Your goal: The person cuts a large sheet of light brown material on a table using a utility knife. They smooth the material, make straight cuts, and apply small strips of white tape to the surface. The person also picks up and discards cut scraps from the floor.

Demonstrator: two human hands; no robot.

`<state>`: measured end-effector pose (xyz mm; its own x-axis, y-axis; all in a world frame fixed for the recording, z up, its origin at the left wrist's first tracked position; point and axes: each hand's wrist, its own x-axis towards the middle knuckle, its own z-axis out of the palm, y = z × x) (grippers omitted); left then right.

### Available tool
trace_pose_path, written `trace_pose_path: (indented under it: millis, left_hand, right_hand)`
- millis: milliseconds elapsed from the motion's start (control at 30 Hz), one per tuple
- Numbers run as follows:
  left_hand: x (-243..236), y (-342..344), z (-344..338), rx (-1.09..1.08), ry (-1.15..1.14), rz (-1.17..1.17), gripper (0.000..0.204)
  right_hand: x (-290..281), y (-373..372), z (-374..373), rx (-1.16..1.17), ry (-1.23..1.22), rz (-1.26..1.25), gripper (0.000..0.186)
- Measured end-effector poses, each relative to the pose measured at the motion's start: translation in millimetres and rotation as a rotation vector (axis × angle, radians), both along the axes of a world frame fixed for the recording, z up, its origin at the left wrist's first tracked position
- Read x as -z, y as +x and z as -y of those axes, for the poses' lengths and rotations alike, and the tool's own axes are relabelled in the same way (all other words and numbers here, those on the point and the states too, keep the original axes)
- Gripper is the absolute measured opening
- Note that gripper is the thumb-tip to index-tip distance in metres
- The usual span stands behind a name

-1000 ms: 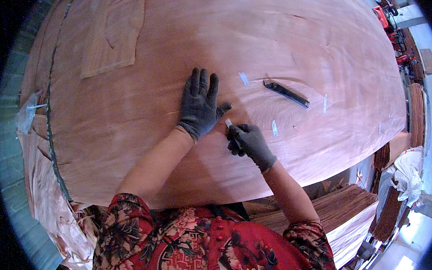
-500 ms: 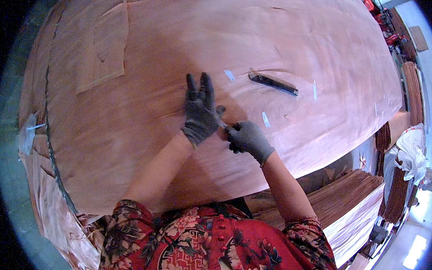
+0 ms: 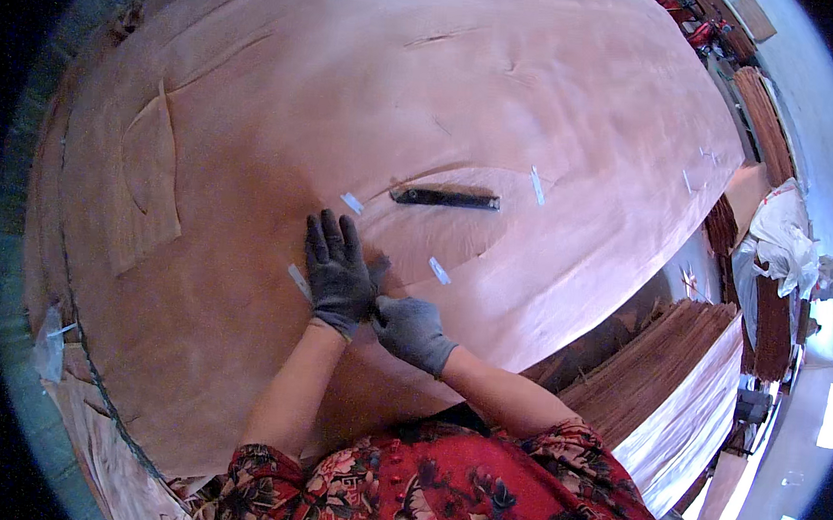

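Observation:
A broad, reddish-tan wood veneer sheet spreads under both hands. My left hand, in a dark grey glove, lies flat on it with fingers stretched forward. Close against its wrist side, my gloved right hand is closed; whatever its fingers hold is hidden. Beside the left hand's outer edge is a short whitish tape strip. More such strips show ahead: one tape piece beyond the left fingertips, another to the right. A long, narrow black tool lies on an oval patch of the veneer.
A loose rectangular veneer piece lies at the left. At the right stands a stack of veneer sheets, with a white plastic bag beyond it. A dark, ragged edge runs down the left side.
My hands have come down and left in the picture, and the whole view has shifted. The left hand now lies flatter, and a whitish strip shows beside it.

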<state>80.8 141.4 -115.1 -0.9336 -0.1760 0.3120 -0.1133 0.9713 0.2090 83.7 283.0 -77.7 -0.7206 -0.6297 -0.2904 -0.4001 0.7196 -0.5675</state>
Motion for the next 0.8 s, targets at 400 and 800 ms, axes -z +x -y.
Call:
trace_pose_path:
  millis: [400, 800]
  left_hand:
    - [-5.4, 5.3, 1.0, 0.015, 0.044, 0.052, 0.088]
    - [-7.3, 5.3, -3.4, -0.018, 0.053, 0.090, 0.087]
  right_hand:
    - [-25.9, -169.6, -39.7, -0.500, -0.017, 0.135, 0.012]
    - [-35.8, -280.3, -30.1, -0.609, 0.406, -0.241, 0.032]
